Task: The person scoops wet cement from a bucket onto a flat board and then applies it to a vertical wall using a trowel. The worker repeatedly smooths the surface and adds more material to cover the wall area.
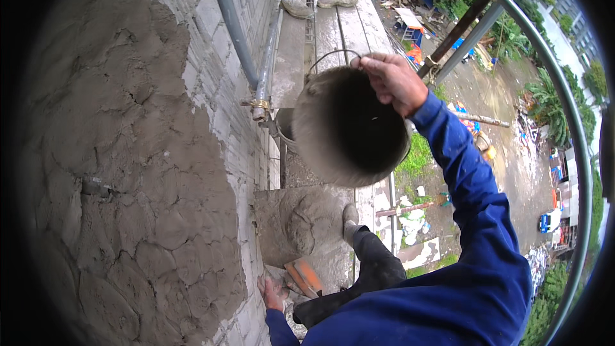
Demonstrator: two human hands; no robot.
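My right hand (392, 81) grips the upper rim or handle of a grey, mortar-coated bucket (339, 134), tipped so its dark inside shows. My left hand (273, 293) is low beside the block wall (211, 32), fingers extended against or very near it. A mound of wet grey mortar (301, 224) lies on a square board (271, 224) under the raised bucket. An orange-backed tool (304, 277) lies near my left hand. Rough, wet-looking mortar (128, 173) covers much of the wall at left. Another round container (286, 127) is partly hidden behind the bucket.
Scaffold planks (346, 13) run ahead along the wall, where another person's jeans and dirty shoes (296, 5) show. Scaffold poles (574, 102) edge the right side, with a drop to littered ground and plants (544, 102). An angled pole (234, 25) stands at the wall.
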